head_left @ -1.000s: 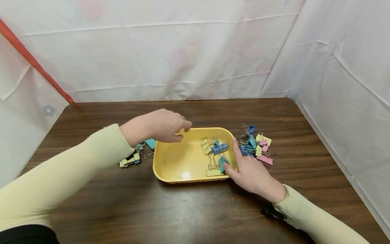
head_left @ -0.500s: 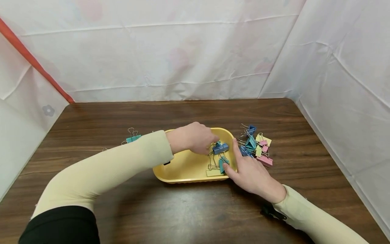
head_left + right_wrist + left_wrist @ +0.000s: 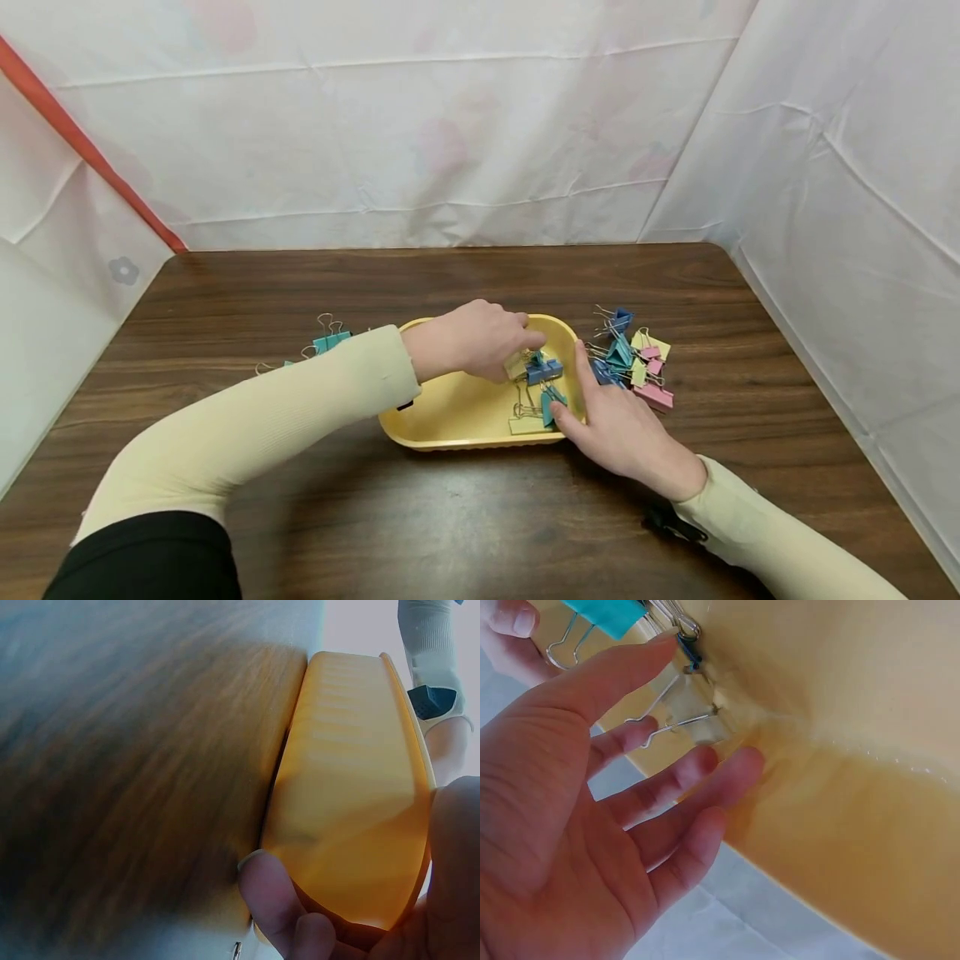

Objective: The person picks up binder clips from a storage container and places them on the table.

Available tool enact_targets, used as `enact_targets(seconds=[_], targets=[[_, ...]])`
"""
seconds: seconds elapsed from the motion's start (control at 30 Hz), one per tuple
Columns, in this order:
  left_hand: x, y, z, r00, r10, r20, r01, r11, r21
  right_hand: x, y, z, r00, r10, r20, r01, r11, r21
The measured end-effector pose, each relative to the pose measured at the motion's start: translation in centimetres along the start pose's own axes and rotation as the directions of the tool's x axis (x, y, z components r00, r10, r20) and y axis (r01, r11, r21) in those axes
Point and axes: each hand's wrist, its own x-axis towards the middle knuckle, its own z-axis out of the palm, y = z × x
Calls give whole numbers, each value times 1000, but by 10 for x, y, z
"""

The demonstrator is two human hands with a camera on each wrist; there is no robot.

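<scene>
A yellow plastic tray holds several binder clips at its right end. My left hand reaches in over the far rim. In the left wrist view, its thumb and fingers are spread about a pale yellow binder clip, apart from each other; the index fingertip is by the clip's wire handles. Beside it lie a blue binder clip, a teal binder clip and another yellow binder clip. My right hand grips the tray's right end, thumb inside the rim, fingers against the outer wall.
Right of the tray lies a pile of blue, teal, yellow and pink binder clips. More clips, one a teal binder clip, lie left, partly hidden by the left sleeve. White cloth stands behind the brown table.
My left hand has moved right, from the tray's far left corner to the clips at its right end, and has hardly moved over the last half second. The right hand stays on the tray.
</scene>
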Motion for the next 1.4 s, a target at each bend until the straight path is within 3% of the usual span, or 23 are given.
enact_targets(seconds=[0.27,0.43,0.53,0.7,0.87,0.97,1.07,1.17,1.4], targets=[[-19,-10,-10,997,-53,-64,48,995,-85,1,0,-1,1000,-2,2,2,1000,-3],[-50,-25,-20,984,-77,-160,60,992,-110,0,0,-1,1000,-5,-7,5,1000,-14],[-74,-39,-23,975,-124,-183,109,990,-91,0,1,-1,1000,-11,-17,10,1000,-18],[-121,-67,-15,958,-256,-132,243,964,-110,0,1,-1,1000,-19,-17,19,1000,-18],[-155,-92,9,925,-379,14,374,907,-195,0,2,-2,1000,-4,-11,4,1000,-17],[-164,-100,24,906,-408,116,424,876,-231,0,3,-1,1000,2,-9,-2,1000,-16],[-169,-104,34,899,-407,164,437,864,-252,0,2,1,1000,-3,-5,3,1000,-17],[-172,-106,37,904,-397,159,426,866,-262,-1,1,2,1000,-3,-2,3,1000,-14],[-171,-111,31,931,-361,64,365,896,-253,0,0,1,1000,-6,-12,6,1000,-9]])
